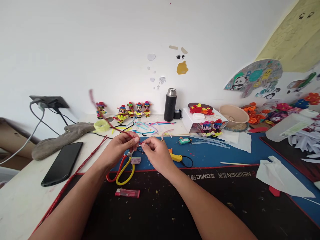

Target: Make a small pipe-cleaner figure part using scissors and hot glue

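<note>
A long dark-red pipe cleaner (112,125) runs up and left from my fingers, its far tip blurred. My left hand (122,146) is closed in a pinch around its lower part. Fingertips of my right hand (158,151) are pinched at the same end, close to the left thumb; the small piece between them is mostly hidden. Below the hands lie scissors (125,180) with red and yellow handles, and a small purple-grey block (136,160). Nearer to me is a pink lighter (127,193). More red pipe cleaners (82,165) stretch along the left forearm.
A black phone (62,163) lies at left. Several small dolls (122,114) and a black thermos (170,106) stand by the wall. A yellow-handled tool (176,157) with a black cord is right of the hands. A bowl (233,115) and plastic bottle (291,126) are farther right.
</note>
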